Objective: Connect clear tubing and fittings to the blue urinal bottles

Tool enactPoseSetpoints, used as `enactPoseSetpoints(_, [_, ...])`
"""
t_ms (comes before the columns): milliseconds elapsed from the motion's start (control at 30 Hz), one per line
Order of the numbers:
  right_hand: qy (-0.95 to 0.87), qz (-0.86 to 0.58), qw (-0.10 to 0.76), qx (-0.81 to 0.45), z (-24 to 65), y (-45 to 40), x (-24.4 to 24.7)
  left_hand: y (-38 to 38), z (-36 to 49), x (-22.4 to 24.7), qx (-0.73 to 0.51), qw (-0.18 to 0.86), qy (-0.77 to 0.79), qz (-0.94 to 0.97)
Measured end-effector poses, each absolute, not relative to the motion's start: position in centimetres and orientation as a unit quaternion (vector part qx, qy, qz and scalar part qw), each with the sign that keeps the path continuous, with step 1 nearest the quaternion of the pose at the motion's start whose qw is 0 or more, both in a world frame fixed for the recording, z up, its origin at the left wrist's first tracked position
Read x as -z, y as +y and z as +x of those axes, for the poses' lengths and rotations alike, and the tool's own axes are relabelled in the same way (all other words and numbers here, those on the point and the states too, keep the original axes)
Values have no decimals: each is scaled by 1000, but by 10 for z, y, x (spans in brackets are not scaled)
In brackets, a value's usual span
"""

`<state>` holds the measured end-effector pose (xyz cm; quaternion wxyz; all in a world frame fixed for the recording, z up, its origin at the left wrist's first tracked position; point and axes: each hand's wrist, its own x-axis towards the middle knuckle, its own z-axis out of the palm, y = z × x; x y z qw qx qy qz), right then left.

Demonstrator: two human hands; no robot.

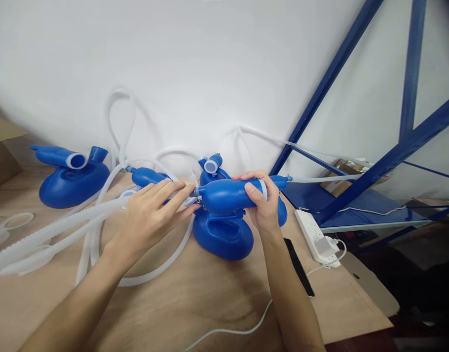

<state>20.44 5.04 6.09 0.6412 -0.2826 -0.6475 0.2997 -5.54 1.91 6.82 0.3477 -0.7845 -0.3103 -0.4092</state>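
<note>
Left hand (156, 208) fingers nearly straight at blue bottle's (224, 193) narrow neck, can't tell if gripping, right hand (266, 203) fingers closed round its white-rimmed end, bottle held over blue jug (224, 242) on worktop (210, 293), white wall (210, 63) behind.

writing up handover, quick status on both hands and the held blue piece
Right hand gripping bulbous blue tube; left hand at its narrow end; corrugated hose, handled blue bottle close by.
</note>
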Motion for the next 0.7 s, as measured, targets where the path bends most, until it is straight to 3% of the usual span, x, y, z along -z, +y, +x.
enactPoseSetpoints(500, [-680,-309,608,-271,203,39,-73,27,-60,-62,405,447,-185,-776])
enactPoseSetpoints(700, [-705,-313,587,-243,204,37,-80,32,-64,-58,399,363,-232,-810])
